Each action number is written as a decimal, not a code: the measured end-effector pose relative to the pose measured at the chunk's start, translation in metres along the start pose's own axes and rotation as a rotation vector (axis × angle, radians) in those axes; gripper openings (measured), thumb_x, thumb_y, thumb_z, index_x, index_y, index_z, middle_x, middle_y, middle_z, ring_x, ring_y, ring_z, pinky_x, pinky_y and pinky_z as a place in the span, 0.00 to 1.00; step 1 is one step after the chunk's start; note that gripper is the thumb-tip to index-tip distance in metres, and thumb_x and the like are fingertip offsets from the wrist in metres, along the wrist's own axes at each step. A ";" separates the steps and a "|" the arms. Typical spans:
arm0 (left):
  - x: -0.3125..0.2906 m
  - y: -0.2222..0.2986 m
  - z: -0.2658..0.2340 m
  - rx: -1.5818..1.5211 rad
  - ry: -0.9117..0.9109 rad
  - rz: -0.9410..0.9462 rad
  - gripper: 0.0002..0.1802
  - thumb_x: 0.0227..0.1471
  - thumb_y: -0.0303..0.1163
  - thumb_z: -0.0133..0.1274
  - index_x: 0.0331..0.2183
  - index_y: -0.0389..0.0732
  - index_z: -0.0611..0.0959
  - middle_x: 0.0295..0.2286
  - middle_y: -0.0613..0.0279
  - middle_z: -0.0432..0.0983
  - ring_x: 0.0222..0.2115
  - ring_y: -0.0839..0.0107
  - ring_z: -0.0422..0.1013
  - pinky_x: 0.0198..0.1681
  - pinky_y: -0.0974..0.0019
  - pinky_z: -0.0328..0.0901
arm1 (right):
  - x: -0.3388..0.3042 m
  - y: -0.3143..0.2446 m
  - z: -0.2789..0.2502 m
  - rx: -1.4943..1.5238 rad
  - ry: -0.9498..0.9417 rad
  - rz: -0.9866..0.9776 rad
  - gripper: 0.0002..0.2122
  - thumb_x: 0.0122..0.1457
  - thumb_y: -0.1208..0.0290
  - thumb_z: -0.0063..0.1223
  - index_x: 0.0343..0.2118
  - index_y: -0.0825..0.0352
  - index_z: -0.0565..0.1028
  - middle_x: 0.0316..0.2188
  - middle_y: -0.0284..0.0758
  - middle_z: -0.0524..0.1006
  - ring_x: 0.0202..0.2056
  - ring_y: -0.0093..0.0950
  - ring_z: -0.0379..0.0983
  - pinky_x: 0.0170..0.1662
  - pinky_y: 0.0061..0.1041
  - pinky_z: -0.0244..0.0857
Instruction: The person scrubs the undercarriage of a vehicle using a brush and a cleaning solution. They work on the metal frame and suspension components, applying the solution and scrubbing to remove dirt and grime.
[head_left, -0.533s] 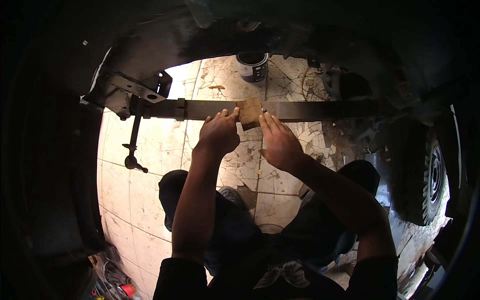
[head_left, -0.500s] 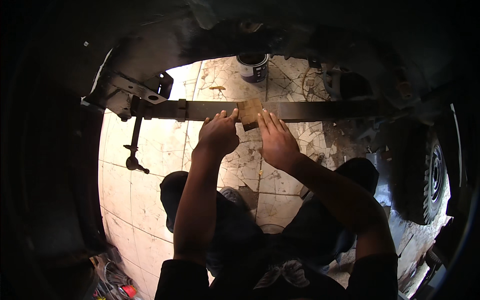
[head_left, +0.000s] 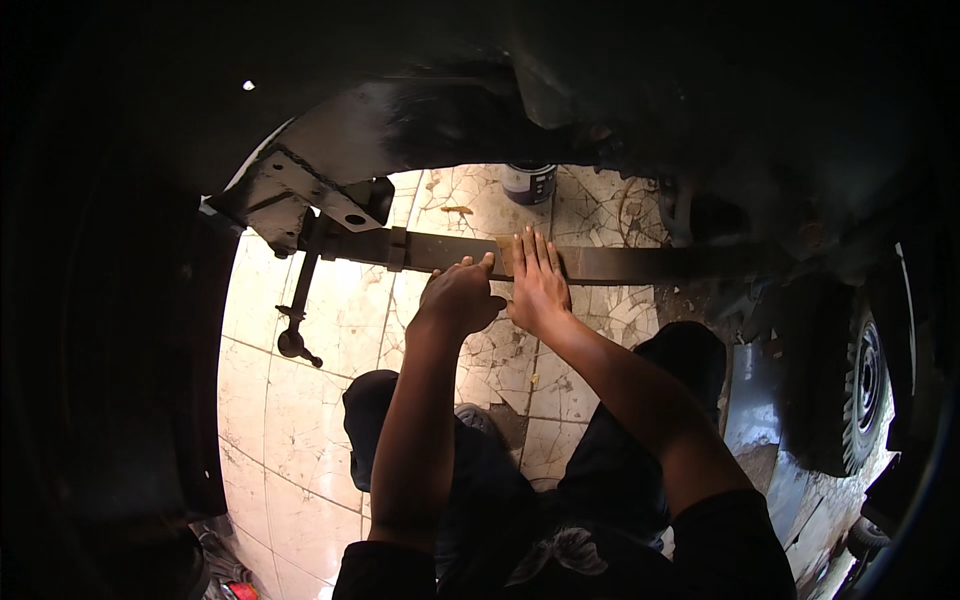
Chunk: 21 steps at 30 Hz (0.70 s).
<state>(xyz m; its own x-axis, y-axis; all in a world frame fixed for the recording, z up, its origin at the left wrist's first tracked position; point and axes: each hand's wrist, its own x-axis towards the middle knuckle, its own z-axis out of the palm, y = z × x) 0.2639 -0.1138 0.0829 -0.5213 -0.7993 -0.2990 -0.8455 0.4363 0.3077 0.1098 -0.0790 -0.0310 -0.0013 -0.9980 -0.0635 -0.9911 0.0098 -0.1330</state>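
Leaf spring (head_left: 620,264), a long dark stack of flat steel strips, runs across the middle of what we see, from a bracket (head_left: 290,195) at ten o'clock off toward three o'clock, where it vanishes into the shadowed underside of the vehicle. A metal clamp band (head_left: 397,249) wraps it near the bracket end.

Our right hand (head_left: 538,285) lies flat on the spring's side face, fingers straight and together, pointing to twelve o'clock; its grip is open, palm pressing a small tan sheet (head_left: 503,256), which looks like sandpaper, against the steel. Our left hand (head_left: 458,297) sits just beside it at nine o'clock, curled into a loose fist with the thumb touching the lower edge of the spring; we cannot tell whether that grip pinches anything.

From the bracket, a thin rod (head_left: 298,305) with a ball end hangs toward seven o'clock. On the cracked tiled floor (head_left: 300,400) beyond the spring, at twelve o'clock, stands a small can (head_left: 528,183). At three o'clock we see a tyre (head_left: 850,390), largely in shadow. Our dark-trousered knees (head_left: 690,355) are below the hands.
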 end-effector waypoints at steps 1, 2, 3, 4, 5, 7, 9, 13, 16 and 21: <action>0.002 0.001 -0.001 0.007 -0.024 -0.018 0.44 0.51 0.44 0.64 0.64 0.40 0.68 0.60 0.41 0.68 0.63 0.52 0.64 0.65 0.53 0.60 | -0.002 0.001 -0.001 -0.022 -0.007 -0.015 0.49 0.54 0.65 0.57 0.71 0.77 0.38 0.74 0.53 0.39 0.75 0.45 0.34 0.75 0.41 0.24; 0.003 0.005 -0.002 0.017 0.000 -0.009 0.44 0.51 0.45 0.64 0.65 0.40 0.68 0.59 0.42 0.69 0.62 0.52 0.65 0.64 0.52 0.60 | -0.005 0.003 -0.002 -0.044 -0.014 -0.029 0.49 0.55 0.65 0.58 0.71 0.77 0.39 0.74 0.53 0.39 0.75 0.45 0.34 0.75 0.41 0.25; 0.005 0.010 -0.003 0.028 0.024 0.000 0.44 0.51 0.46 0.64 0.65 0.39 0.68 0.59 0.42 0.70 0.61 0.51 0.66 0.64 0.52 0.61 | -0.011 0.006 -0.002 -0.074 -0.040 -0.036 0.49 0.55 0.64 0.58 0.72 0.76 0.38 0.74 0.53 0.39 0.75 0.44 0.34 0.75 0.41 0.25; 0.004 0.014 0.002 0.032 0.035 0.004 0.44 0.51 0.46 0.64 0.65 0.39 0.67 0.58 0.43 0.70 0.61 0.51 0.67 0.63 0.51 0.61 | -0.024 0.007 -0.004 -0.103 -0.081 -0.043 0.49 0.56 0.63 0.58 0.72 0.76 0.38 0.74 0.52 0.39 0.75 0.44 0.34 0.75 0.40 0.26; 0.006 0.017 0.003 0.005 0.048 0.023 0.44 0.52 0.46 0.63 0.65 0.39 0.67 0.58 0.43 0.71 0.60 0.51 0.68 0.63 0.51 0.61 | -0.033 0.010 -0.005 -0.132 -0.122 -0.050 0.49 0.56 0.63 0.58 0.72 0.76 0.38 0.74 0.52 0.39 0.75 0.43 0.34 0.75 0.40 0.27; 0.016 0.025 0.004 -0.050 0.074 0.069 0.43 0.52 0.45 0.63 0.65 0.40 0.67 0.56 0.44 0.73 0.58 0.50 0.70 0.61 0.50 0.62 | -0.046 0.023 0.000 -0.207 -0.001 -0.123 0.44 0.58 0.62 0.56 0.71 0.76 0.44 0.73 0.51 0.45 0.74 0.43 0.39 0.75 0.40 0.31; 0.019 0.034 0.012 -0.108 0.137 0.144 0.36 0.52 0.44 0.62 0.61 0.45 0.73 0.51 0.49 0.78 0.54 0.50 0.73 0.58 0.49 0.65 | -0.061 0.032 0.004 -0.230 0.044 -0.156 0.39 0.59 0.64 0.54 0.69 0.76 0.51 0.72 0.51 0.48 0.74 0.43 0.43 0.74 0.43 0.35; 0.029 0.065 0.011 -0.080 -0.005 0.096 0.21 0.54 0.39 0.58 0.51 0.50 0.85 0.49 0.55 0.80 0.54 0.54 0.74 0.56 0.49 0.67 | -0.081 0.034 -0.001 -0.169 -0.053 -0.185 0.26 0.61 0.69 0.51 0.62 0.74 0.66 0.69 0.51 0.56 0.72 0.43 0.48 0.72 0.50 0.43; 0.059 0.084 0.037 0.061 -0.018 0.078 0.20 0.56 0.40 0.55 0.50 0.50 0.85 0.54 0.54 0.77 0.57 0.54 0.71 0.58 0.49 0.66 | -0.083 0.050 0.016 -0.070 0.132 -0.206 0.27 0.59 0.70 0.52 0.61 0.73 0.66 0.65 0.50 0.61 0.70 0.45 0.51 0.71 0.53 0.42; 0.103 0.071 0.099 -0.081 0.089 0.003 0.24 0.59 0.47 0.51 0.55 0.52 0.82 0.62 0.51 0.67 0.64 0.52 0.63 0.63 0.50 0.62 | -0.079 0.048 0.018 -0.101 0.130 -0.235 0.32 0.58 0.68 0.54 0.65 0.75 0.62 0.69 0.50 0.56 0.71 0.47 0.49 0.72 0.53 0.41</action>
<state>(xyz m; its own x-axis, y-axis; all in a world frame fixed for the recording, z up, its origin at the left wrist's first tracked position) 0.1389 -0.1247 -0.0153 -0.5080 -0.8333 -0.2180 -0.8302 0.4063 0.3818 0.0646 0.0019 -0.0503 0.2197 -0.9718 0.0858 -0.9744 -0.2229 -0.0293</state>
